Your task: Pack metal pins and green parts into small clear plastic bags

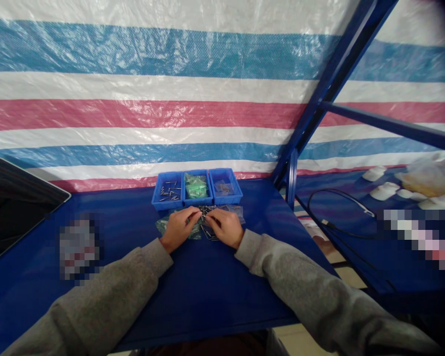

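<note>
My left hand [178, 227] and my right hand [227, 227] almost meet at the fingertips, in front of three blue bins. Both have thumb and fingers pinched together; something small and dark may be between them, but it is too small to name. Beneath the fingers lies a pile of thin metal pieces [208, 234], like screws or pins. Green-tinted plastic bags [162, 227] stick out beside my left hand, and a clear plastic bag [239, 211] lies behind my right hand.
The left bin [155, 201] holds loose metal pieces, the middle bin [197, 201] green bags, the right bin [228, 200] small clear bags. A dark screen [18, 207] stands far left, near a blurred item [79, 249]. Blue frame [292, 178], cable [341, 230] and white rolls [384, 191] are right.
</note>
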### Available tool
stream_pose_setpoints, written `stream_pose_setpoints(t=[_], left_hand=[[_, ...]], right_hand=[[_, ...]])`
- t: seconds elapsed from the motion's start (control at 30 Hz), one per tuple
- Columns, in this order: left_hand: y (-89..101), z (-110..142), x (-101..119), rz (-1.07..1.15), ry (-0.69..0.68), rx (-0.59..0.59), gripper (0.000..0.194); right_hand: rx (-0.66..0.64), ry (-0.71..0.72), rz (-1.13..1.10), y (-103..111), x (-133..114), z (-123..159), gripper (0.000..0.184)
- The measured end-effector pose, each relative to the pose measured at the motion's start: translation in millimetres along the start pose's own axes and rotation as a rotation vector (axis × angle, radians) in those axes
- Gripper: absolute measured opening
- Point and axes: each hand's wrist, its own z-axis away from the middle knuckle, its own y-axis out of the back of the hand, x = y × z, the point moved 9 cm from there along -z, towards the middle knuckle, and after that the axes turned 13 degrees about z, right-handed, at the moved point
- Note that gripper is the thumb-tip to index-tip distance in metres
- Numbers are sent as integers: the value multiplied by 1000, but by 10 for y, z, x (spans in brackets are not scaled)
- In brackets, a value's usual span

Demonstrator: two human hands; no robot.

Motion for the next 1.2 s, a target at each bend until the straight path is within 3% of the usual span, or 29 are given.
stream_pose_setpoints(t=[0.3,0.5,0.6,0.73,1.03,1.2], left_hand=[[107,38,108,62,-86,102,16],[557,79,172,-50,-222,458,10],[730,-8,79,-212,-162,532,12],[780,-114,-72,-291,5,494,20],[478,-40,25,-51,-22,335,15],[338,-83,-1,-193,21,179,13]], right_hand=[[40,-17,-34,29,14,7,20],[68,-36,-42,68,28,16,22],[59,-30,-34,70,15,14,21],[65,-25,-19,77,8,15,20],[43,64,126,100,-117,-10,17],[21,92,150,74,-145,-18,12]])
